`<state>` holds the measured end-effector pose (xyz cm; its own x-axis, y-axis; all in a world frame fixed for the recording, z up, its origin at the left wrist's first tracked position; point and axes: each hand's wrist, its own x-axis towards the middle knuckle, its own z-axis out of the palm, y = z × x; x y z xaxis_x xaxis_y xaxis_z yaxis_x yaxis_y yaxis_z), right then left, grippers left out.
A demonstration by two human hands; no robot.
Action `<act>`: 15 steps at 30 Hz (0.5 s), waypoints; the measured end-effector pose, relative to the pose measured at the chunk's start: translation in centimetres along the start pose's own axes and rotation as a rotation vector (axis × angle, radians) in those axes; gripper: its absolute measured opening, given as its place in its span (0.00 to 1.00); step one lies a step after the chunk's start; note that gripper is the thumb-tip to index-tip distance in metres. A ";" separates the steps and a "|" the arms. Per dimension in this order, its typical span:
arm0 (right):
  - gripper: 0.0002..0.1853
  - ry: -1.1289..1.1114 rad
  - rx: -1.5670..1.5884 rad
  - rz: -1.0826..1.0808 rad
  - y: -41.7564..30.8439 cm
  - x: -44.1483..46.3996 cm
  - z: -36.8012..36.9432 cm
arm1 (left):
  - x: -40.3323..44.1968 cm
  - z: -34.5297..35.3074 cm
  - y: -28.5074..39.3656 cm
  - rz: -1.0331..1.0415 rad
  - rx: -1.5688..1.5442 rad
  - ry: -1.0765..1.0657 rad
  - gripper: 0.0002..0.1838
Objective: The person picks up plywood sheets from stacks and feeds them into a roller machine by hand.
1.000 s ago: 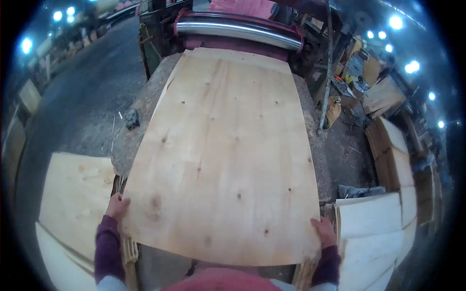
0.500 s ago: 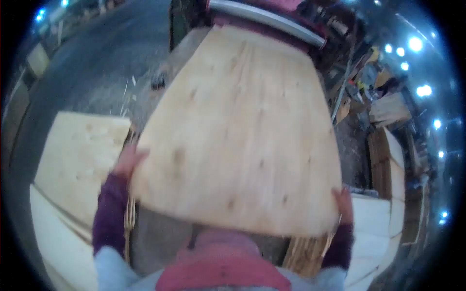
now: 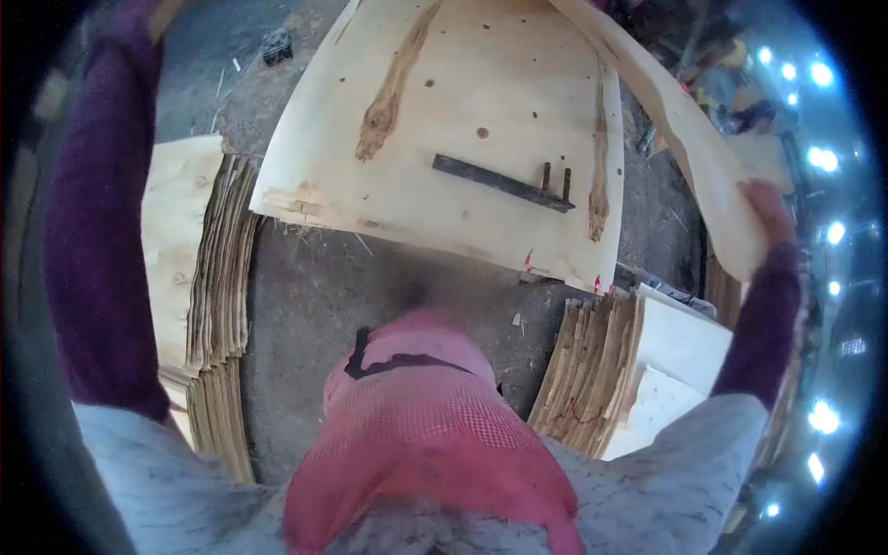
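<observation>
My right hand [image 3: 772, 211] grips the near corner of a thin wood veneer sheet [image 3: 689, 139], which hangs curled on the right and runs up past the top edge. At the upper left, my left hand [image 3: 165, 15] is mostly cut off by the frame, so its fingers are hidden. Between my arms lies another pale veneer sheet [image 3: 453, 69] with brown streaks and small knots. On it rests a dark flat bar [image 3: 499, 181] with two short pegs near its right end.
Stacks of veneer stand on both sides: a left stack [image 3: 222, 268] and a right stack [image 3: 592, 361]. Dusty floor [image 3: 305, 305] with scraps shows between them. A small dark object [image 3: 277, 46] lies at the upper left.
The veneer sheet between my hands has been raised and swung to the right, uncovering the streaked sheet and dark bar. Both hands have moved up and outward.
</observation>
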<state>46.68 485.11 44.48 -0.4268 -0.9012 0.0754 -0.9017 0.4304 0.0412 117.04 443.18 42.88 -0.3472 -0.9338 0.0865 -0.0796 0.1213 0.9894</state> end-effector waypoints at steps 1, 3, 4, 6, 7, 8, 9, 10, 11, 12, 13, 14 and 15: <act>0.12 0.033 -0.071 -0.118 0.5 -0.3 0.5 | 0.5 0.2 -0.4 -0.013 -0.026 0.004 0.14; 0.12 0.175 -0.270 -0.463 4.5 -0.2 4.8 | -1.8 0.1 -4.0 0.204 0.092 -0.087 0.15; 0.14 0.151 -0.241 -0.350 4.3 -1.0 7.3 | -1.2 -0.4 -5.4 0.256 0.187 -0.197 0.15; 0.17 0.069 -0.093 -0.062 1.8 -2.3 11.9 | -1.3 -1.0 -9.6 0.367 0.737 -0.178 0.17; 0.19 0.001 -0.010 0.058 0.4 -3.5 14.1 | -2.0 -1.1 -12.5 0.383 1.200 -0.047 0.19; 0.21 -0.093 0.072 0.145 -1.0 -4.9 16.4 | -4.8 0.7 -13.7 0.036 1.146 0.044 0.20; 0.23 -0.203 0.156 0.228 -2.4 -6.9 18.5 | -6.9 0.2 -16.8 -0.187 0.761 -0.023 0.21; 0.24 -0.317 0.261 0.301 -3.7 -8.9 20.4 | -9.3 -0.1 -18.0 -0.327 0.764 -0.100 0.22; 0.26 -0.404 0.419 0.359 -4.0 -11.1 22.6 | -11.1 -2.2 -22.2 -0.331 0.755 -0.174 0.22; 0.23 -0.477 0.685 0.346 0.4 -13.2 28.9 | -12.8 -4.1 -27.1 -0.358 0.394 -0.229 0.20; 0.17 -0.471 0.927 0.428 -1.2 -13.9 29.7 | -14.2 -2.5 -24.3 -0.593 0.098 -0.188 0.18; 0.18 -0.487 1.064 0.465 -2.4 -13.2 29.0 | -13.1 -2.7 -24.8 -0.662 0.151 -0.201 0.17; 0.20 -0.499 1.198 0.498 -3.7 -11.7 27.1 | -11.9 -2.8 -25.9 -0.728 0.200 -0.214 0.16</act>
<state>53.17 492.71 16.39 -0.4680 -0.6992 -0.5405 -0.0502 0.6316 -0.7737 125.89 450.24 16.54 -0.3136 -0.7190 -0.6203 -0.5159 -0.4193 0.7470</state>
